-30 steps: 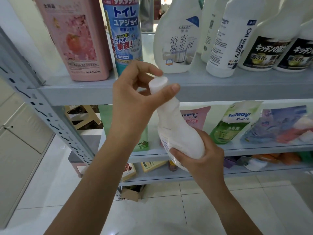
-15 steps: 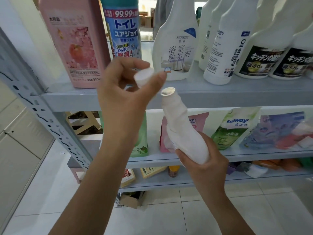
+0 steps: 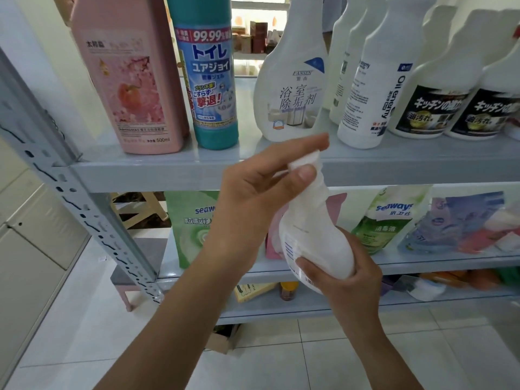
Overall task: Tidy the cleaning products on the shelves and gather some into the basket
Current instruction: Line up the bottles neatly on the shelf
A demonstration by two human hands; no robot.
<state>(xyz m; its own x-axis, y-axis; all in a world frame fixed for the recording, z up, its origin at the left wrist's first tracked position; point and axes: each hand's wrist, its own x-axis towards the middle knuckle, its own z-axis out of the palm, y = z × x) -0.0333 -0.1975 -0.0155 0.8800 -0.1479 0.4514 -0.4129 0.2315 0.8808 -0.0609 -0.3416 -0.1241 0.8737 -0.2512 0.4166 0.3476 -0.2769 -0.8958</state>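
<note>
Slim-necked white plastic bottle, held in front of the grey metal shelf, long axis near upright, neck uppermost and leaning slightly left. The right hand grips the rounded base from below. The left hand lies directly above, its fingers pinching the white cap at the mouth. Any twist would presumably turn about this axis.

Left hand: raised, thumb and forefinger pinching the cap.
Right hand: lower, fingers wrapped round the base of the bottle.
Forearms: bare, rising from the bottom edge and converging.
</note>
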